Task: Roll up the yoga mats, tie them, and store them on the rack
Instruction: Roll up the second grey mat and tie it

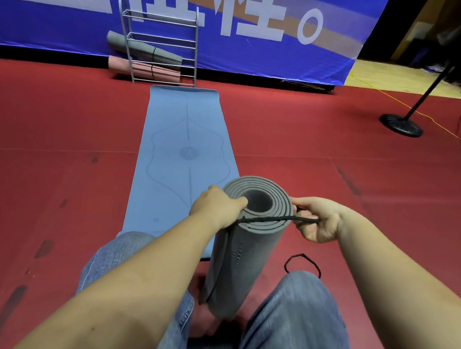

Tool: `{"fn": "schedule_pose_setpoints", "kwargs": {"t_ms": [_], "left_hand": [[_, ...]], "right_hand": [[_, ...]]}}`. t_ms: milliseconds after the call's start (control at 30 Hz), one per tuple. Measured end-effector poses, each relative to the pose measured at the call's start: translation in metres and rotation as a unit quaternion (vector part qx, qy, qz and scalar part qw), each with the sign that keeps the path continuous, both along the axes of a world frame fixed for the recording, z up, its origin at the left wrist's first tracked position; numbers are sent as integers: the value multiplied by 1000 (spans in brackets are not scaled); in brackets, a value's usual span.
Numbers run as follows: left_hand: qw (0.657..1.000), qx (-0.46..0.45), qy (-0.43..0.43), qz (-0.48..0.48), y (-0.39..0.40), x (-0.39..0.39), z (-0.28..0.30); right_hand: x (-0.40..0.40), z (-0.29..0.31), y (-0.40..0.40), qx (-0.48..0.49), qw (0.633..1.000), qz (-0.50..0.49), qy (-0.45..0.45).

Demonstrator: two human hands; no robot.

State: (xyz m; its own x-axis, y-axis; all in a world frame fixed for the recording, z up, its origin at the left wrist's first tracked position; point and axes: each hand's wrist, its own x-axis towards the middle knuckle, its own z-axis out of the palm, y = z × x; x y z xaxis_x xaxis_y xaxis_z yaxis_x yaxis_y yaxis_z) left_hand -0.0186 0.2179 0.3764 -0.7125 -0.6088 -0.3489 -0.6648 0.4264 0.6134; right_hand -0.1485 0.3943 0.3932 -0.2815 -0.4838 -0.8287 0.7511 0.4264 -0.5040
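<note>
The left grip (218, 206) clasps the top rim of the rolled grey mat (242, 253), thumb over the edge, standing upright between both grips. A black cord (275, 219) stretches across the roll's top to the right grip (317, 220), which pinches its end. Beyond the left grip lies a flat blue mat (182, 144), then the rack (161, 48) holding two rolls.

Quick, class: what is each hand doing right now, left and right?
Left hand: grips the top rim of the rolled grey mat and one end of the black cord.
Right hand: pinches the cord's other end, stretched across the roll.
</note>
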Motion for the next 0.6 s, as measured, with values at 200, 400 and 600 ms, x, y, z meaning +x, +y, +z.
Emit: {"fn": "schedule_pose_setpoints", "kwargs": {"t_ms": [200,400,600], "left_hand": [[999,32,4,24,-9,-14,4],[998,32,18,47,-16,-14,7],[992,88,55,68,-18,-7,4]], "right_hand": [[45,-19,23,-169,981,-99,-8],[90,-47,11,-143,975,-166,37],[88,-60,-25,-33,958,-220,179]]}}
